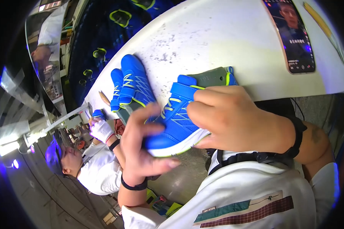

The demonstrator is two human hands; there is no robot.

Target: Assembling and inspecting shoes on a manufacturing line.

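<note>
A blue sneaker [179, 122] with yellow-green laces and a white sole is held tilted over the table's near edge. Inside its opening sits a dark green block [212, 78], which looks like a shoe last. My right hand [233, 118] is closed on the sneaker's side near the opening, thumb low by the sole. Around the toe, my left hand [135, 145] is somewhat blurred, its fingers apart and thumb stretched out below the sole; firm contact cannot be made out. Just beyond it, two more blue sneakers [135, 78] stand side by side, partly hidden by my left hand.
The white table [221, 42] bears dark scuffs. A phone [290, 38] with a lit screen lies at the far right, beside a yellow-handled tool [321, 21]. Dark blue shoe parts [120, 18] are beyond the table. At left, a co-worker [97, 168] handles a blue item with a gloved hand.
</note>
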